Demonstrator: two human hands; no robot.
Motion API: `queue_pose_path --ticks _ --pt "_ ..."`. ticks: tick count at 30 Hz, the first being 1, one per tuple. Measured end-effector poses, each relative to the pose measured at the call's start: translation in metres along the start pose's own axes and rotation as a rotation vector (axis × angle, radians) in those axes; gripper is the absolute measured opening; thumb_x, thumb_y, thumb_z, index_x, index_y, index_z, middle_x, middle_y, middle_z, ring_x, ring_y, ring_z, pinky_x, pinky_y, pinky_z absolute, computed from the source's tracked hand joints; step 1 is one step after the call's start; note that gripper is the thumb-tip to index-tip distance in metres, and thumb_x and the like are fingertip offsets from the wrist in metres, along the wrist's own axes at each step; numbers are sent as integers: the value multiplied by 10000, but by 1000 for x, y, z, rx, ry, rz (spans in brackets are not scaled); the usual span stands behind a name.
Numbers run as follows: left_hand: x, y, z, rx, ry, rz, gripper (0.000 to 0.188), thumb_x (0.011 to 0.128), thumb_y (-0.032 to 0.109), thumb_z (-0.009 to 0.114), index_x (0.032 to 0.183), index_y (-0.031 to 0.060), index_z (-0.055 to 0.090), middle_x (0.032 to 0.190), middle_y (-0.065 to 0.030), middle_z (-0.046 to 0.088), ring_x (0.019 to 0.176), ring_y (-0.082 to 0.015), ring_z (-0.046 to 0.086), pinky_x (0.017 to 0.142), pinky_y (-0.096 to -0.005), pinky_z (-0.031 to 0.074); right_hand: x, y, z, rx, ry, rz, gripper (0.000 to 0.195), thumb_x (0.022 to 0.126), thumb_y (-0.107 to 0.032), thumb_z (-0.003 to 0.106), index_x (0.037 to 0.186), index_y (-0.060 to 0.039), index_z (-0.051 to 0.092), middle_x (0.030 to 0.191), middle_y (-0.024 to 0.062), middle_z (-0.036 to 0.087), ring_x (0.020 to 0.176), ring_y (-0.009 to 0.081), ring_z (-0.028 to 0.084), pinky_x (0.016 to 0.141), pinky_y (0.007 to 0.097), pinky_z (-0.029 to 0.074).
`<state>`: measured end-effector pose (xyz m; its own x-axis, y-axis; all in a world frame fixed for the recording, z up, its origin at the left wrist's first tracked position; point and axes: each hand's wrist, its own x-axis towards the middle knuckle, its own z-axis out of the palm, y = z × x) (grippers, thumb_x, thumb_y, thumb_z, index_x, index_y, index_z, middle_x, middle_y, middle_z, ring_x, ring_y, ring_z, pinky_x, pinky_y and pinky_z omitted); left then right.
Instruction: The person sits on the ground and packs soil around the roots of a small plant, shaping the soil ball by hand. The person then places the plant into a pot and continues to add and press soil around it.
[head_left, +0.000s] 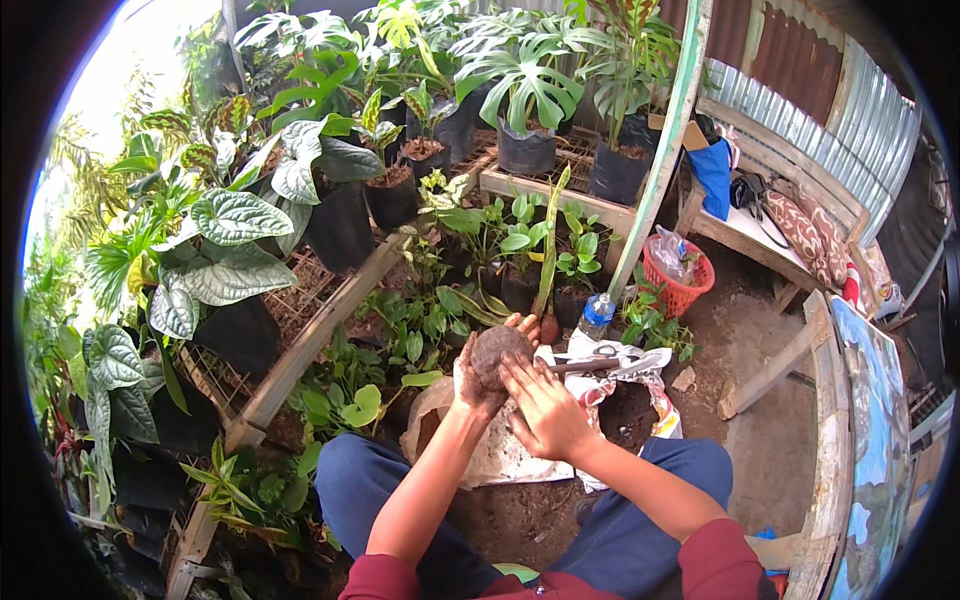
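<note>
A ball of dark soil (501, 351) sits in my left hand (474, 386), whose palm and fingers cup it from the left and behind. My right hand (551, 412) lies against the ball's right side with its fingers flat and stretched out. Soil clings to both hands. Beneath them a soil-stained white sheet (517, 457) lies on the ground beside a brown paper-like bag (429, 416). To the right, an opened printed plastic sack (664, 397) holds loose dark soil (634, 412). Across its far part lies a tool with a dark handle (592, 365), partly hidden by my right hand.
A water bottle (597, 311) stands beyond the sack, near a green post (667, 142) and a red plastic basket (679, 281). Potted plants on wooden-framed racks (322, 330) line the left and back. A wooden bench (750, 232) and a wooden frame (821, 450) stand at right.
</note>
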<state>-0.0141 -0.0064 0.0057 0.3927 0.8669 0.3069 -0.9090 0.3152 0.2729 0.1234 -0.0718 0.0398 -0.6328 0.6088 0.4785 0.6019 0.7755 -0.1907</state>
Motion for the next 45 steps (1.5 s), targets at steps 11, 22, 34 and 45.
queue_pose_path --ticks 11,22,34,45 --pt "-6 -27 -17 177 25 -76 687 941 496 328 1431 18 263 1483 -135 294 1381 -243 265 1142 -378 198 -3 0 12 64 8 20 631 853 -268 525 1341 98 363 1405 277 350 1310 377 357 1110 448 249" --pt "-8 -33 -10 337 28 -162 717 929 535 270 1430 23 251 1481 -170 283 1389 -281 242 1145 -413 185 1 24 12 39 25 103 632 865 -245 517 1381 61 320 1441 250 310 1351 389 281 1121 436 213" --pt "-1 -10 -24 16 10 -92 689 934 447 337 1430 -15 217 1500 -181 226 1384 -296 243 1133 -435 217 -4 21 28 63 7 81 699 868 -307 557 1374 100 295 1458 274 253 1374 416 206 1127 461 194" --pt "-8 -24 -17 192 76 -106 765 914 557 351 1447 30 199 1500 -163 237 1381 -298 255 1137 -415 230 -10 -2 29 21 14 47 774 852 -415 545 1369 108 303 1434 281 297 1341 407 290 1117 440 226"
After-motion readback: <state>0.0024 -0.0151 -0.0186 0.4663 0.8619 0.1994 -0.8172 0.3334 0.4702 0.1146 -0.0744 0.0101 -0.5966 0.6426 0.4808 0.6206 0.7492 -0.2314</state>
